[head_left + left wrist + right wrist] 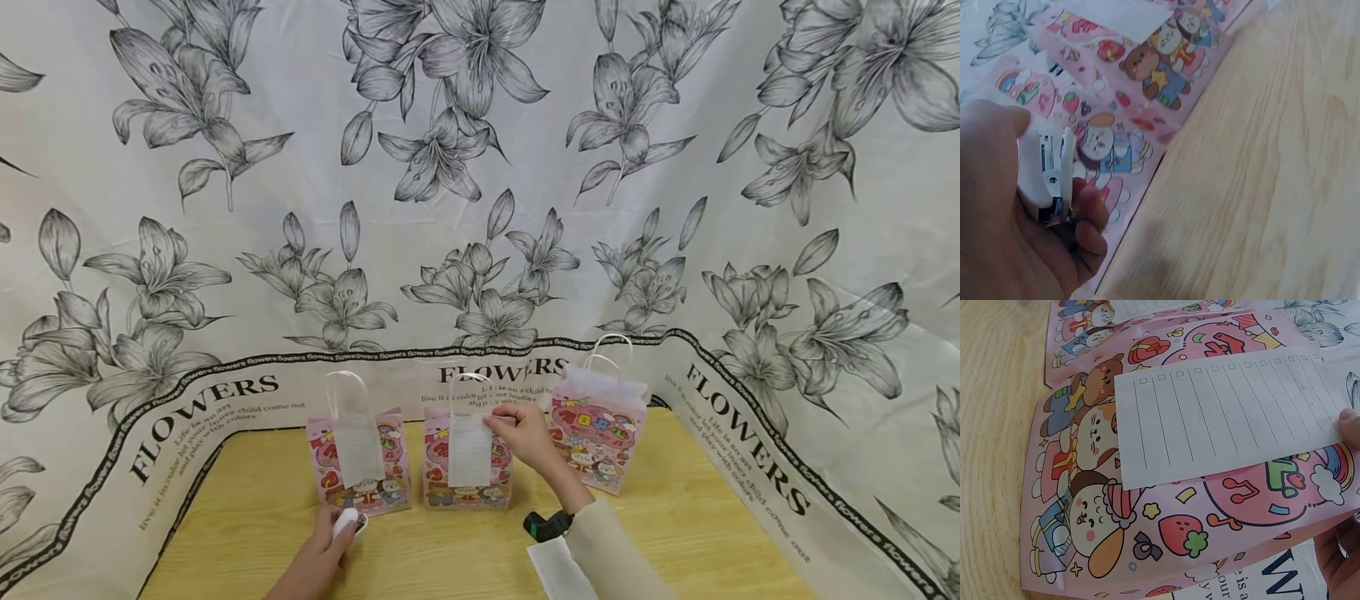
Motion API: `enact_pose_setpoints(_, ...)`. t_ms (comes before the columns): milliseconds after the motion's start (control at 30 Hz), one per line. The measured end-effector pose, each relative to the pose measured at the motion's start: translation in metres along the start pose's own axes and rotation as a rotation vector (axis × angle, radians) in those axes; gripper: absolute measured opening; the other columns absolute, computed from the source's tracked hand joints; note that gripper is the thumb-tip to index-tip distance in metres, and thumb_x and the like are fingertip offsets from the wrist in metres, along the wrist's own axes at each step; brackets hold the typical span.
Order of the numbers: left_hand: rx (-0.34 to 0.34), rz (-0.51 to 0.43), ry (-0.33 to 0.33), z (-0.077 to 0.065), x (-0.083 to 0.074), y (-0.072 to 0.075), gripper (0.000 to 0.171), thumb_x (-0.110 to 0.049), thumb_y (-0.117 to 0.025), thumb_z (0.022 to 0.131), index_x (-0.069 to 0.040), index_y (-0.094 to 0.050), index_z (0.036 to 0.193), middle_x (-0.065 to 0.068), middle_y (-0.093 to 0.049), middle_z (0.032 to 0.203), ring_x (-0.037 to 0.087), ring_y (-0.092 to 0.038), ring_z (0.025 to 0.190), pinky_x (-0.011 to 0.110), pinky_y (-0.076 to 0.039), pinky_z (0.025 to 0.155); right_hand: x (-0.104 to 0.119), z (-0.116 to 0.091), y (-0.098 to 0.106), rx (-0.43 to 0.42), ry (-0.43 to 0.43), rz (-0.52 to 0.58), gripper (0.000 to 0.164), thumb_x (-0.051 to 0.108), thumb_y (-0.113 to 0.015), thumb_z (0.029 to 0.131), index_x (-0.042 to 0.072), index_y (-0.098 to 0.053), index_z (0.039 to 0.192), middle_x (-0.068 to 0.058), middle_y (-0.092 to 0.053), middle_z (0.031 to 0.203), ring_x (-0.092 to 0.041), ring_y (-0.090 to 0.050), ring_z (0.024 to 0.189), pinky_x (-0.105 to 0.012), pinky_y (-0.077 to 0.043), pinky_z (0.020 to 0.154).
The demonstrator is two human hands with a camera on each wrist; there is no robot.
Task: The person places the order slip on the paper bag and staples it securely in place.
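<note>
My left hand [318, 554] grips a small white stapler [1038, 169] low over the table, in front of the left pink gift bag [400, 479]. The stapler's metal inner parts show in the left wrist view. At the top of the middle gift bag [435, 467], my right hand [525, 433] pinches the upper edge of a white checklist sheet [1222, 419] with ruled lines and small boxes. The sheet lies over the bag's cartoon-printed front. My right thumb [1349, 428] is on the sheet, while other fingers show beside the bag's side.
Another checklist sheet [358, 454] hangs on the left bag's front. A third gift bag [596, 433] stands at the right, with white paper handles. Near my right sleeve [615, 554] a white sheet [558, 567] lies on the wooden table [247, 508]. Flower-printed cloth [480, 225] surrounds the table.
</note>
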State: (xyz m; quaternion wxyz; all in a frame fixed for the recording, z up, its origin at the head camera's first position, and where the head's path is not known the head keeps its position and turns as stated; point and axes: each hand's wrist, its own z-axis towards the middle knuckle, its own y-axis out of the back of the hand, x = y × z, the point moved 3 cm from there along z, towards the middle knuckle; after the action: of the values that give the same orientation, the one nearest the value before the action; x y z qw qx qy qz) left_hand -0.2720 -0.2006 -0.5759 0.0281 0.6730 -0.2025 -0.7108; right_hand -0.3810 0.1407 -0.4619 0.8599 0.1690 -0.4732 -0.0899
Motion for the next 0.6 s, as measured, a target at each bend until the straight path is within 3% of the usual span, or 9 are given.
enact_pose_setpoints(100,-0.055,-0.003,-0.052,0.006,-0.011,-0.007,0.023,-0.021,-0.041,0.107,-0.001,-0.031,0.113,0.011,-0.046,0.084,0.017,-0.045,0.064,0.026,-0.041,0.056,0.001,0.001,-0.001,-0.010,0.000,0.000,0.009,0.016,-0.073,0.089,0.007,-0.076,0.087,-0.005,-0.070,0.078,-0.020,-0.060,0.058,-0.027,-0.049,0.051)
enact_pose_setpoints(233,-0.117,-0.022,-0.096,0.014,-0.028,-0.017,0.031,-0.020,-0.060,0.098,0.000,-0.042,0.113,0.012,-0.054,0.094,0.016,-0.054,0.074,0.025,-0.047,0.061,0.000,0.002,-0.001,-0.012,0.002,-0.017,0.012,0.018,-0.072,0.090,0.007,-0.076,0.089,-0.006,-0.070,0.081,-0.020,-0.062,0.061,-0.027,-0.050,0.053)
enact_pose_setpoints(400,-0.115,-0.172,-0.111,0.023,-0.054,-0.038,0.058,-0.014,-0.081,0.080,0.008,-0.046,0.121,0.019,-0.060,0.111,0.025,-0.062,0.093,0.031,-0.055,0.072,-0.001,0.000,0.000,-0.015,0.081,-0.011,0.017,0.023,-0.071,0.091,0.007,-0.076,0.090,-0.004,-0.070,0.082,-0.015,-0.063,0.063,-0.029,-0.051,0.052)
enact_pose_setpoints(500,-0.139,-0.261,-0.118,0.026,-0.070,-0.049,0.058,-0.009,-0.085,0.074,0.011,-0.053,0.118,0.021,-0.059,0.113,0.027,-0.062,0.095,0.032,-0.055,0.074,-0.001,0.000,0.000,-0.015,0.122,0.005,0.019,0.026,-0.070,0.092,0.008,-0.076,0.089,-0.002,-0.070,0.079,-0.013,-0.061,0.059,-0.028,-0.049,0.049)
enact_pose_setpoints(600,-0.176,-0.329,-0.125,0.029,-0.085,-0.056,0.056,-0.006,-0.086,0.072,0.009,-0.059,0.118,0.020,-0.060,0.113,0.026,-0.062,0.095,0.031,-0.055,0.076,-0.003,0.000,-0.002,-0.003,0.068,0.005,0.016,0.023,-0.071,0.091,0.008,-0.076,0.089,-0.003,-0.070,0.079,-0.016,-0.060,0.058,-0.029,-0.049,0.050)
